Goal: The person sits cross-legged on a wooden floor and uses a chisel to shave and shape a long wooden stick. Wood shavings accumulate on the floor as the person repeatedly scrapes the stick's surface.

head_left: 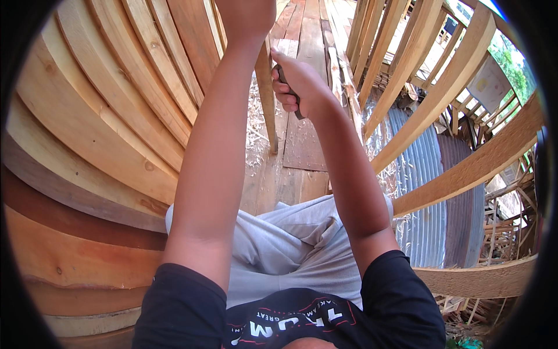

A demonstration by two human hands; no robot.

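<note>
My left arm reaches up and forward, and my left hand (247, 17) is cut off by the top edge, so its fingers are hidden. Beside it, lower and to the right, my right hand (299, 84) is closed with its fingers wrapped round a dark, narrow, flat tool (296, 104). The thumb stretches forward toward a narrow upright wooden piece (267, 107) that stands between my two arms. Whether the tool or thumb touches that wood, I cannot tell.
Tall wooden boards (93, 128) line my left side. Spaced wooden slats (447, 75) stand on the right, with corrugated metal sheets (424, 192) below them. Wood shavings are scattered over the plank floor (305, 139). My legs in grey trousers (290, 232) are folded below my arms.
</note>
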